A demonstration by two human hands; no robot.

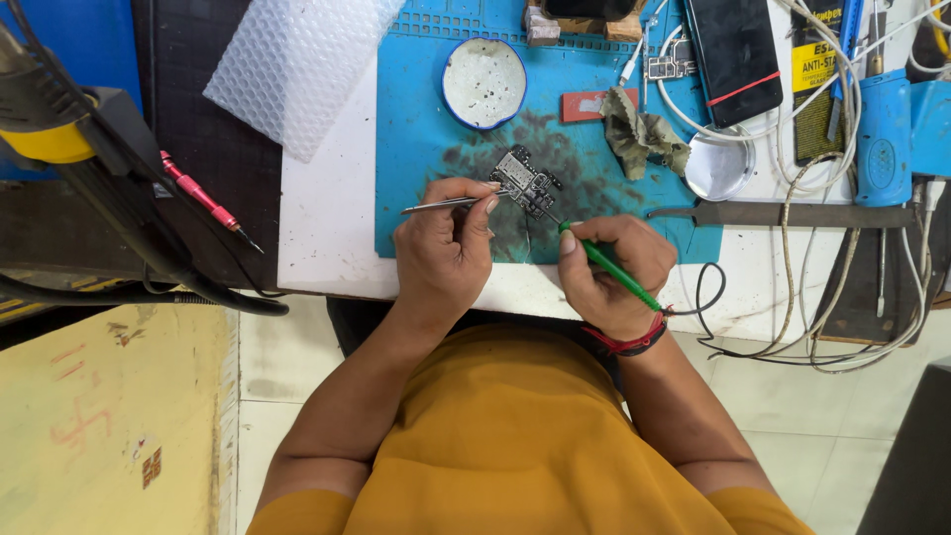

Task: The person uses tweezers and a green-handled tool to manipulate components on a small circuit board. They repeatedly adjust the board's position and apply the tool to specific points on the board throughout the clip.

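A small dark circuit board [526, 182] lies on a stained blue work mat [421, 129]. My left hand [446, 253] pinches a pair of thin metal tweezers [448, 204], and their tips reach the board's left edge. My right hand [616, 282] grips a green-handled pen-like tool [616, 269]. Its fine tip touches the board's lower right corner. A red band sits on that wrist.
A round white dish [483, 83], a crumpled rag [644, 135], a shiny round lid [719, 164] and a dark phone [734, 55] lie behind the board. Bubble wrap [297, 61] and a red screwdriver [204, 198] are at left. White cables [807, 188] and blue equipment [883, 139] crowd the right.
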